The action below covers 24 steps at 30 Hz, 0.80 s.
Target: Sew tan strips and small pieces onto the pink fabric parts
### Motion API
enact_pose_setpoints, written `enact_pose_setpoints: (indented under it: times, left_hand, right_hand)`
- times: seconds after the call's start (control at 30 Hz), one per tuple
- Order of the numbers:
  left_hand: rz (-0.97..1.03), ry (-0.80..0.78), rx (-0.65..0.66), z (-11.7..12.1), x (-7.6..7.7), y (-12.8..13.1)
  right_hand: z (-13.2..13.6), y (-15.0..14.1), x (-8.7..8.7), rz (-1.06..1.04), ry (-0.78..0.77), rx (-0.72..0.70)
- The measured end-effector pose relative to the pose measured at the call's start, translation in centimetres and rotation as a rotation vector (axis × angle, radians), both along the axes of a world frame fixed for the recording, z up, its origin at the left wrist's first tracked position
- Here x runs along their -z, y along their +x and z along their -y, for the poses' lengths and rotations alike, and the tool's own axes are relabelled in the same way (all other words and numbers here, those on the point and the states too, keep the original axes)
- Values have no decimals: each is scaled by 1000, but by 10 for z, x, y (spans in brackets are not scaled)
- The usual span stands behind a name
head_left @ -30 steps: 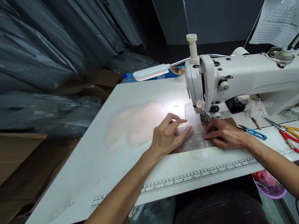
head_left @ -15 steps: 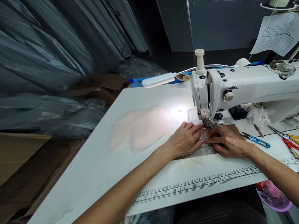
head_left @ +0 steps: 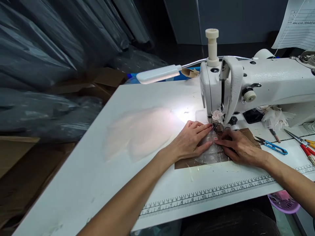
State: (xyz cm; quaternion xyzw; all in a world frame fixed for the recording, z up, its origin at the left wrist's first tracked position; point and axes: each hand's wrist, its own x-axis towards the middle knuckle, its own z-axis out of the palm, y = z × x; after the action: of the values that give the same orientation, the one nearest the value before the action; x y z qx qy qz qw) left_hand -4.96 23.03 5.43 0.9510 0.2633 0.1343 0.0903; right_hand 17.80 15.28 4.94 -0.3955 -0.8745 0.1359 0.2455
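Note:
My left hand (head_left: 193, 140) lies with fingers stretched out over a sheer, whitish piece of fabric (head_left: 212, 155), its fingertips close to the left of the presser foot (head_left: 217, 127). On the other side, my right hand (head_left: 240, 147) is bent, thumb and forefinger closed at the fabric edge near a small pinkish bit. Beneath the fabric is a brown plate (head_left: 184, 164). The white sewing machine (head_left: 273, 82) stands over both hands; a pale ruffled piece (head_left: 217, 115) hangs by its needle bar. The needle tip cannot be made out.
A lit lamp (head_left: 158, 74) shines on pale sheer fabric (head_left: 147, 131) lying left. Blue thread snips (head_left: 274, 147) and red-handled scissors (head_left: 305, 147) lie right. A printed ruler (head_left: 204, 196) runs along the front edge. A purple basket (head_left: 286, 206) sits below; cardboard boxes (head_left: 19, 173) stand left.
The view has shifted, bringing the machine nearer. My left hand has slid a little leftward, baring more of the brown plate. My right hand stays beside the presser foot.

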Motion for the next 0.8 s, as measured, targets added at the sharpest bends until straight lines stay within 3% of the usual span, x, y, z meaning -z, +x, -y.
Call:
enact_pose_setpoints:
  times: [0.33, 0.8]
  left_hand:
    - [57, 159, 88, 0, 5, -3]
    - [53, 262, 79, 1, 8, 0]
  right_hand:
    - [1, 1, 3, 33, 6, 18]
    - [-1, 0, 6, -6, 57, 17]
